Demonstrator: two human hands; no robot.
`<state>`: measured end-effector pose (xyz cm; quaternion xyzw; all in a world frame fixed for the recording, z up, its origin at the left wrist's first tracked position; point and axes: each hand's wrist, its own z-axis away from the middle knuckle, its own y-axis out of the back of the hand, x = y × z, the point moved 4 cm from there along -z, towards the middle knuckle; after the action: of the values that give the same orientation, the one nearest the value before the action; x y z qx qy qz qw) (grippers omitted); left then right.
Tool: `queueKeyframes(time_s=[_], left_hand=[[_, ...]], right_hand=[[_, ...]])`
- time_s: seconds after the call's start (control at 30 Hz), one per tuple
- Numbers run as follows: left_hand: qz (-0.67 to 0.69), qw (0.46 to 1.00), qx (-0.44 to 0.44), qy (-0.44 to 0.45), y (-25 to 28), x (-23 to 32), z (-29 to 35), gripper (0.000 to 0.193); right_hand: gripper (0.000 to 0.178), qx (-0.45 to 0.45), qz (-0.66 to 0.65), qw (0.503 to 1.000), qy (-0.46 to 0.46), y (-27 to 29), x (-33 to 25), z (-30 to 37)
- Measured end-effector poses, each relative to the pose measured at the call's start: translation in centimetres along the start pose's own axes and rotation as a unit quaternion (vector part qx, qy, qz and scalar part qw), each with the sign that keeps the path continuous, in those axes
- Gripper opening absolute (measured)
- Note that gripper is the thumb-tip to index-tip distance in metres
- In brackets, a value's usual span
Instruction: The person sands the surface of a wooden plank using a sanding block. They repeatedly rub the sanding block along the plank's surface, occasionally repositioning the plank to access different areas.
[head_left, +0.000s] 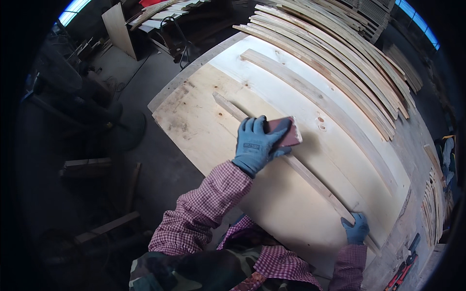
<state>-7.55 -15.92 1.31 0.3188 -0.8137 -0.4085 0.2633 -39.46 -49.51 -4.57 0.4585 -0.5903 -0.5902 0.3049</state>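
Note:
My left hand [255, 145], in a blue-grey work glove, grips a reddish-brown sanding block [289, 133] with a pale, rough edge. The block rests over the middle of a long, narrow wooden strip [315, 182], though its underside is hidden. Farther along that strip, toward its near right end, my gloved right hand [356, 228] has its fingers closed around the wood. Beneath the strip lies a broad, pale plywood board [276, 203] with knots and dark smudges. A second wooden strip [320, 99] lies on the board beyond my hands, looking curved in this view.
Stacked wooden strips [335, 58] line the board's far side. At the lower right lies a red-handled tool [402, 274], near more bundled strips [431, 208]. Across the floor, a plywood sheet [119, 31] leans beside a pile of boards [162, 17]. Dark timber pieces [87, 165] sit at left.

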Motion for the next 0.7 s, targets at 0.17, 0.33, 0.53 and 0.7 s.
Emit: queueKeyframes(time_s=[0.17,0.33,0.53,0.7], left_hand=[[-0.185,0.948,-0.128,0.225,2.5,-17.4,-5.6,0.067],[-0.198,0.93,-0.162,0.265,3.2,-14.3,-6.3,0.067],[0.048,0.985,-0.163,-0.021,-0.9,7.9,3.6,0.068],[0.066,0.987,-0.147,-0.02,-0.8,5.0,5.0,0.068]], right_hand=[[0.036,0.025,0.012,0.999,0.02,-0.8,-0.5,-0.4],[0.036,0.031,0.014,0.999,0.033,-0.9,-1.4,-0.3],[0.066,0.037,0.062,0.993,0.09,-1.3,-2.1,3.8],[0.081,0.015,0.057,0.992,0.113,-2.2,-1.6,4.6]])
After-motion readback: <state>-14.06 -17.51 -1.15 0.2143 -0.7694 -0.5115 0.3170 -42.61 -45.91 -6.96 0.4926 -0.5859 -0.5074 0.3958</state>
